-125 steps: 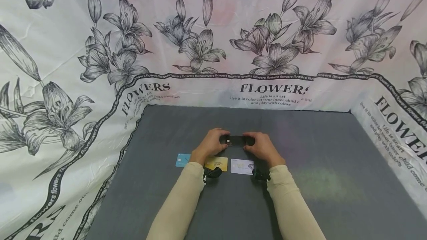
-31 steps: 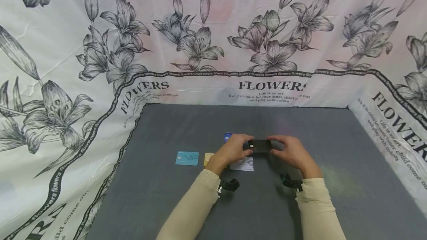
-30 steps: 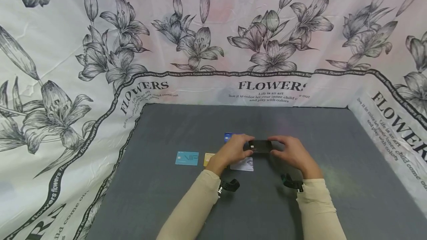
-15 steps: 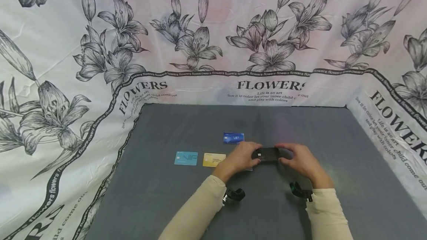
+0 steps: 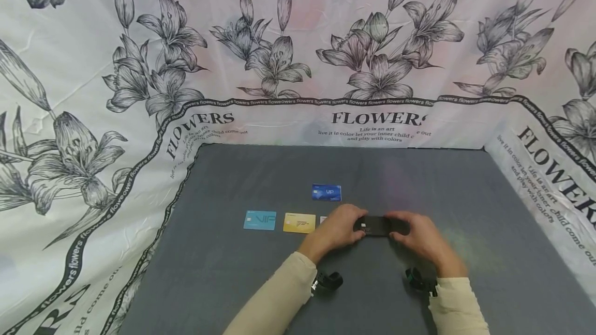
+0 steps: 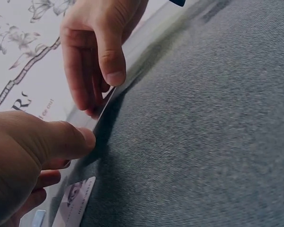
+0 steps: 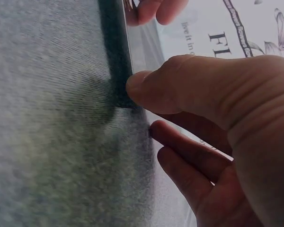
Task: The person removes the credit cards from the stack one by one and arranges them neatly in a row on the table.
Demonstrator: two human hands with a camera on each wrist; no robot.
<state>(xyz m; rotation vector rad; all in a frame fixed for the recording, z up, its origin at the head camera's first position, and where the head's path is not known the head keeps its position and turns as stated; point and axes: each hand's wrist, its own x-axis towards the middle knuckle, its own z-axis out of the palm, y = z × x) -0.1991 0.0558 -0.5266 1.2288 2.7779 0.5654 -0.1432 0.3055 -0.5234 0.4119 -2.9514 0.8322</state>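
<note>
A black card (image 5: 376, 226) with a small chip lies level between both hands. My left hand (image 5: 336, 230) pinches its left end between thumb and fingers, and my right hand (image 5: 422, 237) pinches the right end. In the left wrist view the card (image 6: 104, 105) appears edge-on as a thin line, with a dark shadow beside it on the grey cloth; whether it touches the cloth I cannot tell. A whitish card (image 6: 75, 201) lies under my left hand, mostly covered by it in the head view.
A light-blue VIP card (image 5: 259, 220) and a yellow card (image 5: 299, 223) lie in a row left of my hands. Beyond them is a dark-blue VIP card (image 5: 326, 192). Flower-printed sheeting (image 5: 279, 125) borders the grey tabletop (image 5: 223, 283) at the back and sides.
Both hands have carried the black card right and toward the person. The dark-blue and yellow cards are now uncovered, while the whitish card has become mostly hidden behind my left hand.
</note>
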